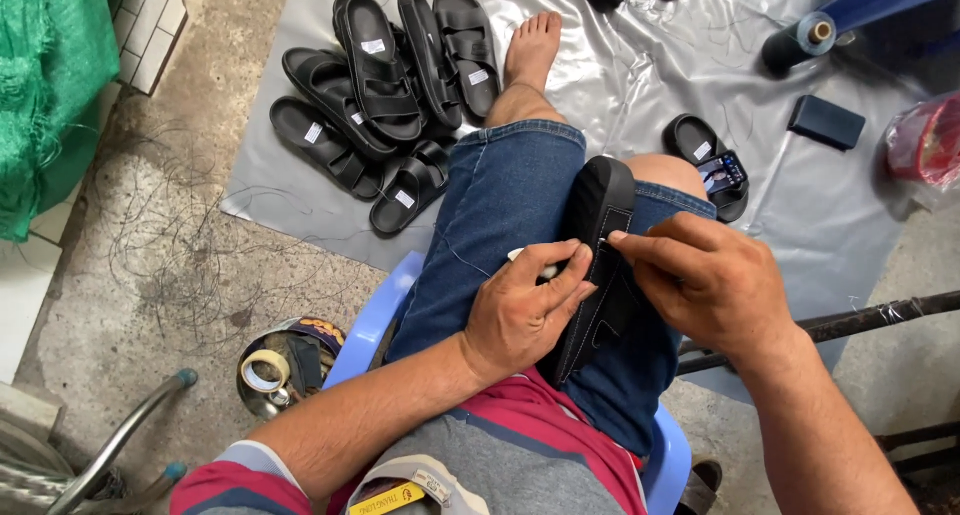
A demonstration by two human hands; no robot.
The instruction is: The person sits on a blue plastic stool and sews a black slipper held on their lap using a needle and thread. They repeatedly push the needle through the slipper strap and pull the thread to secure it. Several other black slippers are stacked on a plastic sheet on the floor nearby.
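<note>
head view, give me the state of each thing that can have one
black sandal: on edge on the lap, held by both hands
left hand: closed on sandal and a small white tool
right hand: pinching sandal's strap
sandal pile: heaped on grey sheet
phone: screen lit

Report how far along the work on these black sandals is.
Done, apparently: a pile of black sandals lies on the grey sheet. In hand: one black sandal on the lap, left hand steadying it with a small white tool, right hand pinching its edge. Left: can't tell; another sandal lies apart.
</note>
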